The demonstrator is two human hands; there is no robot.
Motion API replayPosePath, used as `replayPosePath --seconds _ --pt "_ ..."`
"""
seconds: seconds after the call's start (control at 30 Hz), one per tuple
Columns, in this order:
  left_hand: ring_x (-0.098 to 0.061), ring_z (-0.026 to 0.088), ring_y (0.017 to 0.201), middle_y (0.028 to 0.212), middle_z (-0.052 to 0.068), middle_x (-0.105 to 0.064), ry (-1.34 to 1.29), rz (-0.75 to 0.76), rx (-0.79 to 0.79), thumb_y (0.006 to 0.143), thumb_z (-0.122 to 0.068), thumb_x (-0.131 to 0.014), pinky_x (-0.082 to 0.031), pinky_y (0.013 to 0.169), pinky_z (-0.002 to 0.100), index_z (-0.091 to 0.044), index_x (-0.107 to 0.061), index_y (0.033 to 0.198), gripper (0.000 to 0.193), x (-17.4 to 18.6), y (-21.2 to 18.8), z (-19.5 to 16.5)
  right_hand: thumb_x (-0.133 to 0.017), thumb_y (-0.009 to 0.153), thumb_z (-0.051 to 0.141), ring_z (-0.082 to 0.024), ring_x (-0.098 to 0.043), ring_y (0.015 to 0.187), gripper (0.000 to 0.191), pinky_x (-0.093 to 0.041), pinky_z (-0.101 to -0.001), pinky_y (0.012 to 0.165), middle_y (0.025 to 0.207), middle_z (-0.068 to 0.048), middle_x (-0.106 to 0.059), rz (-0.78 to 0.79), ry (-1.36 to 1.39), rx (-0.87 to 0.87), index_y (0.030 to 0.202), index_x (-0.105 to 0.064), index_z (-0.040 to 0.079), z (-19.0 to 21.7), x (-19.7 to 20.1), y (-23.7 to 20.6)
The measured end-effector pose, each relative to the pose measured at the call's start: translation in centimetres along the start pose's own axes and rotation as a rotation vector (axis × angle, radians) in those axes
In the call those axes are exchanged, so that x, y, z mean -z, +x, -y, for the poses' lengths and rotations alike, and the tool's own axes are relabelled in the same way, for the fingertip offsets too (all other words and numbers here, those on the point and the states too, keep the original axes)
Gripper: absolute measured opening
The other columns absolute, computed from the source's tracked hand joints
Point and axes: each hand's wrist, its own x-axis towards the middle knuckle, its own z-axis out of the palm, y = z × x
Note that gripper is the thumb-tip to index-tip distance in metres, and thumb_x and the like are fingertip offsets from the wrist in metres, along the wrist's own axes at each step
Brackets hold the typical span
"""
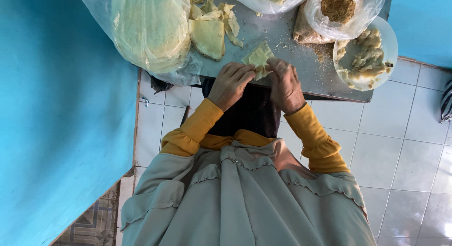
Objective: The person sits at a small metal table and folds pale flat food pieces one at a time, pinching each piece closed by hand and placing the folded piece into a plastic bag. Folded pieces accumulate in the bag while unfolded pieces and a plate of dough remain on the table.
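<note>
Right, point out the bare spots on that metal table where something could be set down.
Bare steel shows between the right hand and the white plate of filling, though crumb-dusted. The metal table's far side is crowded: clear bag of round wrappers, cut wrapper pieces, bag of brown crumbs.

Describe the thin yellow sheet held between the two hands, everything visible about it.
The yellow sheet is a thin, pale, soft-looking wrapper, like dough or crepe, cut to a rough wedge. It lies on the metal table near its front edge, its far part flat and pointing away from the person. Its near edge is folded or rolled under the fingers of the left hand and right hand, which pinch it from both sides. Whether filling sits inside cannot be told. Crumbs lie scattered beside it.
</note>
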Motion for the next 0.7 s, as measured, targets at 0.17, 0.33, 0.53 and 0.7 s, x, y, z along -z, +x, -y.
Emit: replayPosePath --seconds 0.17,0.33,0.53,0.7 --pt "-0.062 0.027 0.114 0.127 0.008 -0.069 0.013 0.009 -0.014 0.089 0.0 -0.072 -0.049 0.104 0.044 -0.003 -0.067 0.112 0.024 0.1 -0.6 0.2 -0.053 0.1 -0.02 -0.026 -0.073 0.113 0.058 -0.061 -0.0357 0.097 0.136 -0.02 -0.063 0.021 0.259 -0.235 0.151 -0.033 0.0 0.5 -0.3 -0.7" --pt "-0.062 0.028 0.114 0.127 0.008 -0.069 0.005 0.028 -0.003 0.09 0.0 -0.072 -0.048 0.104 0.044 -0.003 -0.067 0.113 0.023 0.3 -0.8 0.2 -0.055 0.098 -0.02 -0.027 -0.073 0.114 0.059 -0.06 -0.0366 0.098 0.135 -0.019 -0.063 0.046 0.211 -0.244 0.15 -0.036 0.0 1.5 0.1 0.0" --pt "-0.062 0.027 0.114 0.127 0.008 -0.069 -0.017 0.031 0.009 0.09 -0.001 -0.071 -0.048 0.105 0.044 -0.003 -0.067 0.112 0.023 0.5 -0.8 0.2 -0.058 0.098 -0.014 -0.018 -0.073 0.103 0.055 -0.049 -0.0389 0.101 0.129 -0.011 -0.071 0.103 0.063 -0.182 0.148 -0.043 0.003 1.5 1.0 1.4" --pt "-0.062 0.027 0.114 0.126 0.008 -0.069 -0.018 0.019 0.003 0.09 0.0 -0.07 -0.048 0.105 0.044 -0.003 -0.067 0.112 0.023 0.5 -0.9 0.3 -0.065 0.096 -0.005 -0.02 -0.067 0.103 0.058 -0.042 -0.0379 0.098 0.109 -0.003 -0.074 0.171 -0.036 -0.199 0.151 -0.047 0.004 1.2 1.7 2.1"
